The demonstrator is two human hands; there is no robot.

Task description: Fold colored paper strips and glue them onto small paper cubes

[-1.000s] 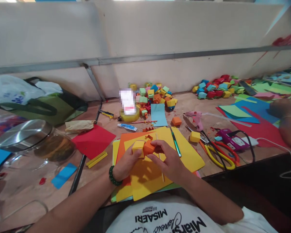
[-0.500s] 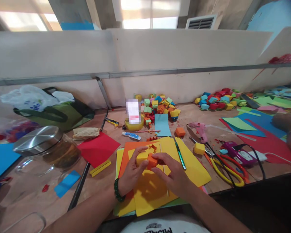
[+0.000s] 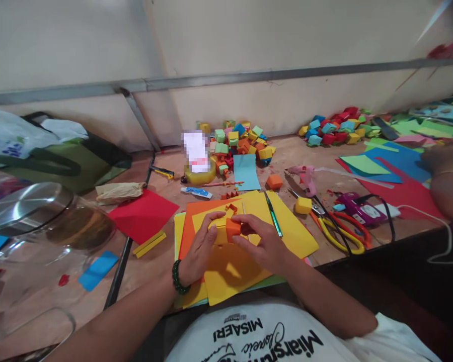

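My left hand (image 3: 201, 247) grips a yellow paper cube (image 3: 219, 232) above the stack of coloured paper sheets (image 3: 234, 276). Pressed against the cube's right side is an orange paper piece (image 3: 233, 230), folded like a box, which the fingers of my right hand (image 3: 262, 244) pinch. Just beyond my fingers lies a small folded orange strip (image 3: 231, 208). A green pen or cutter (image 3: 274, 215) rests on the yellow sheet right of my hands.
Behind the sheets sits a pile of paper cubes (image 3: 245, 143). Scissors (image 3: 340, 231), a pink glue gun (image 3: 305, 177) and a purple power strip (image 3: 362, 208) lie to the right, near another person's hand (image 3: 443, 156). A glass jar (image 3: 86, 226) stands left.
My view has tilted downward, showing more of the shirt. My hands stay together, and the orange piece now sits more squarely against the yellow cube.
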